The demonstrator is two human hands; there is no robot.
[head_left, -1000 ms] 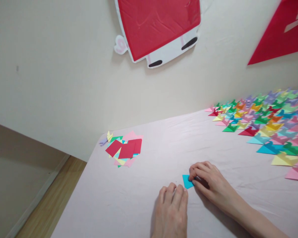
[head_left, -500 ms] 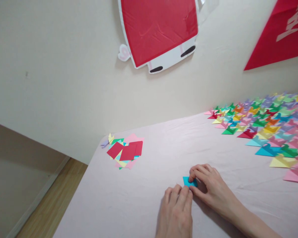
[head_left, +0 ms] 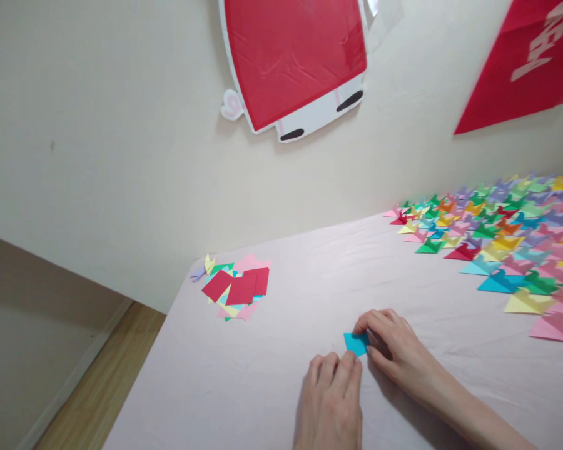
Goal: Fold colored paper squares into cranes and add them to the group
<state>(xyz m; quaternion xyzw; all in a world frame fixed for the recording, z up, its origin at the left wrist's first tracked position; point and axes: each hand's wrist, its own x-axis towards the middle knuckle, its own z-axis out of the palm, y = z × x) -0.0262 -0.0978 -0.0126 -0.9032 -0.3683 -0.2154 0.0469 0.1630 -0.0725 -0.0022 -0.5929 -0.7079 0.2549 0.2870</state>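
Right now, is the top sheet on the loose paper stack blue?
No, the paper stack is topped by red sheets; the blue piece is at the right hand.

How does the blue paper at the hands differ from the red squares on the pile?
The blue paper is one piece held by the right hand, the left hand at its edge; the red squares lie untouched, overlapping on a mixed pile. The blue paper is partly hidden; the red squares show nearly whole. Both lie flat.

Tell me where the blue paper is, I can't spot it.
In the head view the blue paper lies lower centre on the pink table cover, under fingertips of the right hand, left hand just beside it.
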